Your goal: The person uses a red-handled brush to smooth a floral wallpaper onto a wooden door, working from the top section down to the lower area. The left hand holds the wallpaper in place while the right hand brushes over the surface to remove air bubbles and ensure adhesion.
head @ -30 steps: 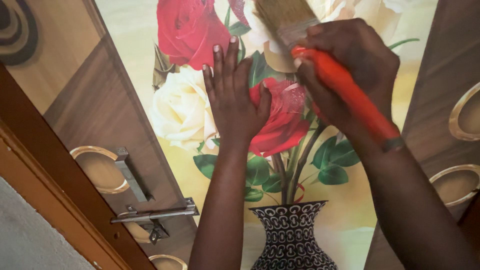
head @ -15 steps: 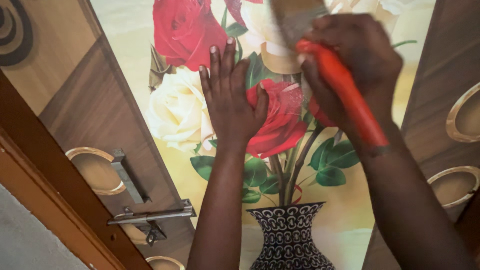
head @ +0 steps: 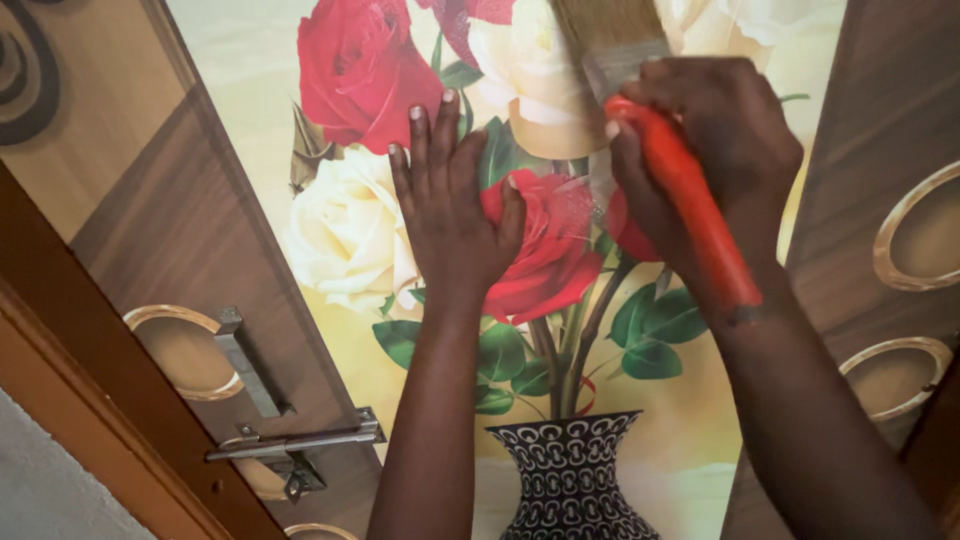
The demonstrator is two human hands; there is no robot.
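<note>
Above the printed vase (head: 572, 478) on the door (head: 190, 230), the left hand (head: 452, 205) lies flat, fingers spread, beside the right hand (head: 705, 150), its grip wrapped around the red-handled paintbrush (head: 655, 130).

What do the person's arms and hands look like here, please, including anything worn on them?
Both forearms are bare, with no sleeves in view. The left hand shows no rings or glove, and its short nails look pale. The right hand is likewise ungloved. No watch or bracelet shows on either wrist.
</note>
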